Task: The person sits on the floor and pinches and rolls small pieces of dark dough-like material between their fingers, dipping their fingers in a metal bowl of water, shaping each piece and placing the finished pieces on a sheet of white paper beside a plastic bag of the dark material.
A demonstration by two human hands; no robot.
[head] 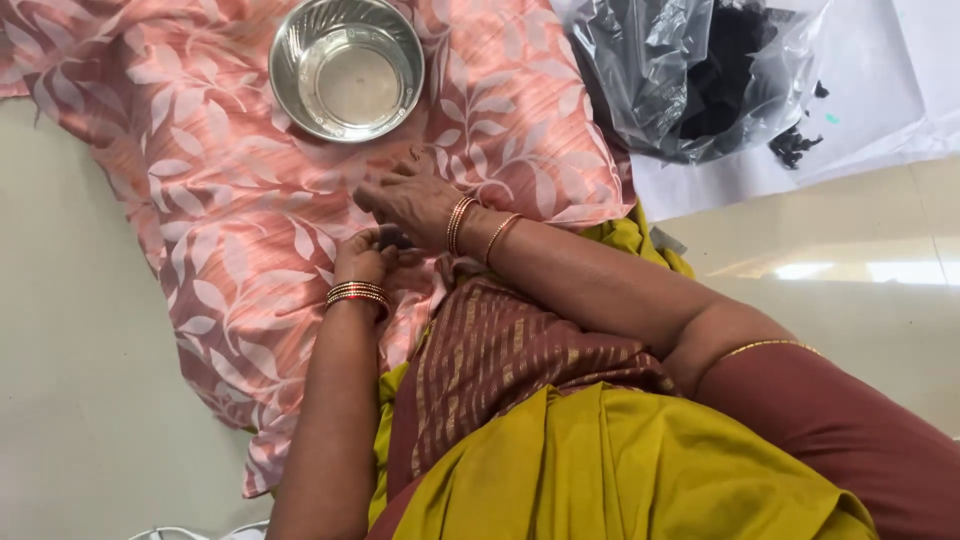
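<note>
Bowl [346, 68] on cloth [215, 190], beyond both hands. Bag [690, 75] on sheet [870, 110], right of bowl. Cloth on floor [80, 380].

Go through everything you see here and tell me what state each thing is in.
Steel bowl: upright, empty, on the cloth.
Pink leaf-print cloth: spread out, rumpled.
Plastic bag: open, dark pieces inside, some spilled beside it.
Left hand: pinching a small dark piece.
Right hand: fingers meeting the left's.
</note>
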